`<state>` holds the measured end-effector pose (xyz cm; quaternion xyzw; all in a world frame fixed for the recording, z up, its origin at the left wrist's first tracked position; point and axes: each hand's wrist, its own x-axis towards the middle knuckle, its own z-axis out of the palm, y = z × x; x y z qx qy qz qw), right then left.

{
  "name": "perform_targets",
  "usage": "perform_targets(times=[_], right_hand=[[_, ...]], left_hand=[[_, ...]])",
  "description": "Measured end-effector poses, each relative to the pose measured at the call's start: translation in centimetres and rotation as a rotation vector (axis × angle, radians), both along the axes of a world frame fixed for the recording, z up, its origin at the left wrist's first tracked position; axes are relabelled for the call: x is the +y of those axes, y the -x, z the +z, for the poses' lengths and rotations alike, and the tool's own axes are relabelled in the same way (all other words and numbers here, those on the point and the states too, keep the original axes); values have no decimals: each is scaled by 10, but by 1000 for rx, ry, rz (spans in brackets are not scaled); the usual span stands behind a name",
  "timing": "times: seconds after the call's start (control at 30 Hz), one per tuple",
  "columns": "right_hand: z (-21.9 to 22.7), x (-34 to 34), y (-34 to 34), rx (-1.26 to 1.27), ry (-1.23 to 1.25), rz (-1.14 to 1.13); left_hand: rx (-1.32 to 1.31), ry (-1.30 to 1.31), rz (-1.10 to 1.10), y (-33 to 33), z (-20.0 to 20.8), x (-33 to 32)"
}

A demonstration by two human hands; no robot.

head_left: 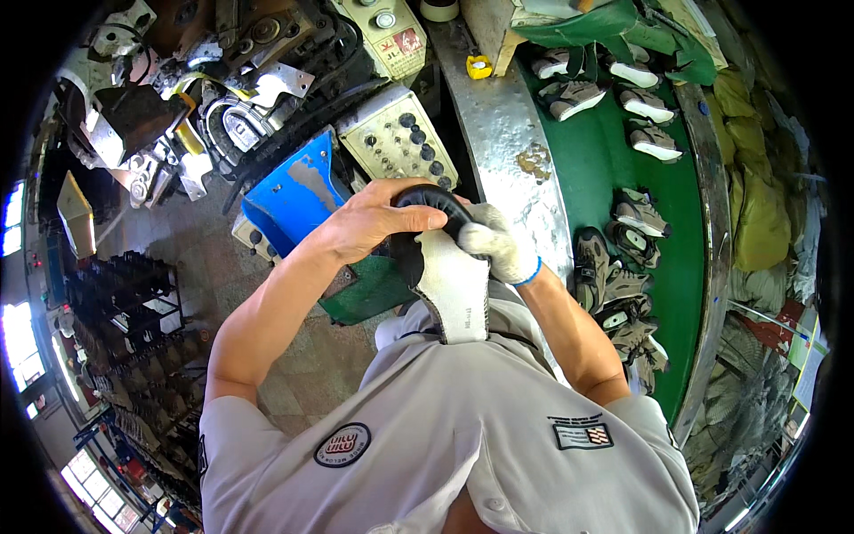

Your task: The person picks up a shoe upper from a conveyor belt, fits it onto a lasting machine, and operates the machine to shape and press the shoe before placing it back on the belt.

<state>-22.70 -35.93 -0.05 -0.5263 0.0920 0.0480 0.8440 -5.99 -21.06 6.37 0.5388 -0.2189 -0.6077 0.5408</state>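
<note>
Close in front of my body I hold a shoe upper [455, 283], with its pale underside facing up and its black toe pointing away from me. My bare left hand [378, 216] is closed around the left side of the toe, its thumb lying across the black edge. On the right side of the toe, my right hand [500, 245] grips in a white knit glove with a blue cuff. The heel end reaches back toward my shirt. Most of the fingers under the toe are hidden.
Ahead on the left stands a metal machine [258, 98] with a blue tray [298, 191] and a control box [398, 138] with black knobs. To the right, several shoes [636, 222] lie on a green conveyor belt [569, 178] behind a metal ledge [498, 116]. Dark racks [133, 294] stand far left.
</note>
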Motion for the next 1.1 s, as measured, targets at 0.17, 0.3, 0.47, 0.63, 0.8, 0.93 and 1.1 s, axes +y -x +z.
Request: perform_targets(times=[0.17, 0.3, 0.47, 0.63, 0.8, 0.93, 1.1], right_hand=[[17, 9, -3, 196, -241, -110], [12, 2, -2, 170, -336, -103], [4, -1, 1, 35, -343, -117], [0, -7, 3, 152, -218, -139], [-2, -16, 6, 184, -227, -187], [-32, -25, 12, 58, -371, -245], [-36, -32, 15, 24, -657, -394]], left_hand=[[-343, -18, -8, 3, -11, -2], [-395, -49, 1, 5, -12, -7], [134, -34, 182, 6, -21, -2], [-52, 26, 168, 12, -26, -13], [-314, -13, 191, 19, -26, -25], [7, 91, 265, 28, -58, -16], [3, 142, 293, 55, -80, -25]])
